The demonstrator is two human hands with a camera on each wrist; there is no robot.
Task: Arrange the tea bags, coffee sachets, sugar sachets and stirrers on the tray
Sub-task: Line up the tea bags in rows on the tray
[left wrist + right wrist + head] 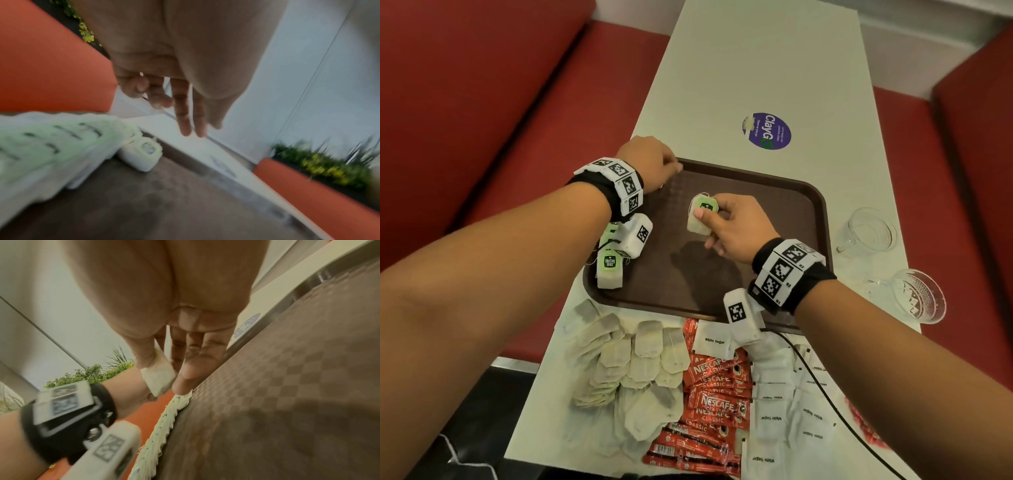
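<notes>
Only the head view shows the whole layout: the brown tray (774, 192) lies across the white bench (756, 68), with loose tea bags (640, 356), red coffee sachets (715, 394) and white sugar sachets (784, 407) heaped along the bench's near edge, and two glass cups (873, 231) by its right edge. The right wrist view alone shows the underside of the right hand (185, 340): thumb and curled fingers pinch a tea bag (160, 378) above mid-tray. The left wrist view, blurred, shows a row of tea bags (141, 152) at the tray's left edge. The left hand (650, 164) hovers at the tray's far-left corner, its grip holding nothing, two fingers (183, 113) straight, the others bent.
</notes>
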